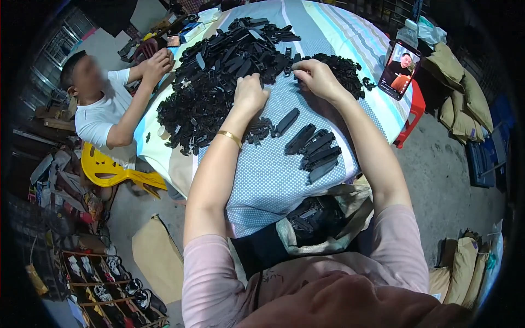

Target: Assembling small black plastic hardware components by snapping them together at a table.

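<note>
My left hand (250,95), with curled fingers, reaches into the near edge of a large heap of long black plastic parts (240,52). Its fingertips are hidden, so what it grips cannot be made out. Bent inward, the fingers of my right hand (320,79) are beside a small black part (288,61) between two heaps; anything held there is too small to tell. Smaller black pieces (191,115) pile up left of my left wrist, and another heap of them (342,71) lies beyond my right hand. Nearer me, several long black parts (317,150) rest side by side on the cloth.
A patterned cloth (257,186) covers the table. In my lap an open sack (290,235) holds black parts. A phone (400,68) leans against a clear bottle (407,34) at the right. Across the left edge sits a person (104,104) on a yellow chair (104,167).
</note>
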A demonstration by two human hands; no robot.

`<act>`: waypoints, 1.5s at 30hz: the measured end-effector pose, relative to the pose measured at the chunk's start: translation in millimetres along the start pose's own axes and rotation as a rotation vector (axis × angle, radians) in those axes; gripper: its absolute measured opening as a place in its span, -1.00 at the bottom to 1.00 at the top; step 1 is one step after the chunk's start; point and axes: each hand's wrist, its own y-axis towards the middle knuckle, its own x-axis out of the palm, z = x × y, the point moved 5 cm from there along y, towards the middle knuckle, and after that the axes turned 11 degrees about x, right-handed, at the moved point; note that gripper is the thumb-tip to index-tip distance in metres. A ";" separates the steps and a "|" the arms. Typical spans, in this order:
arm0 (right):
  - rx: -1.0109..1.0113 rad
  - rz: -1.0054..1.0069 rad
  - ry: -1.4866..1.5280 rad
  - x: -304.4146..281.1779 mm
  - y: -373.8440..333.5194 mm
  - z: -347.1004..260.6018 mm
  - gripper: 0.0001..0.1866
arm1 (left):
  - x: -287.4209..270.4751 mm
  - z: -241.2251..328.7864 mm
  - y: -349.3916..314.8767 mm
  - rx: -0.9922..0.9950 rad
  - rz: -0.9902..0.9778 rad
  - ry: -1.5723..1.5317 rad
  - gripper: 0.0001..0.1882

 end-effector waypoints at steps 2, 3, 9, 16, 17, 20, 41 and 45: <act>0.093 -0.081 0.164 0.8 0.7 -1.2 -0.75 | -5.8 1.2 -2.8 -0.069 0.074 -0.015 -0.59; 0.162 -0.115 0.305 2.7 1.8 1.4 -0.75 | -6.7 -0.7 -4.4 -0.044 0.146 0.007 -0.62; 0.327 -0.213 0.565 1.0 1.3 -3.8 -0.73 | -11.9 -5.1 -6.9 -0.144 0.202 -0.945 -0.69; 0.192 -0.189 0.879 3.3 -5.8 -19.1 -0.71 | -16.4 28.9 -13.2 -0.256 -0.018 -2.017 -0.75; 0.163 -0.172 0.848 3.4 -5.9 -19.0 -0.72 | -20.0 34.5 -14.4 -0.248 -0.014 -1.980 -0.76; 0.140 -0.094 0.754 3.8 -8.5 -24.3 -0.75 | -11.9 30.5 -12.1 -0.179 0.003 -1.827 -0.75; -0.362 0.236 -0.040 -7.1 -33.8 -64.3 -0.79 | -14.6 36.2 -11.6 -0.124 0.135 -1.622 -0.81; -0.378 0.271 -0.283 5.6 -36.1 -62.9 -0.88 | -14.9 30.2 -11.9 -0.108 0.220 -1.326 -0.80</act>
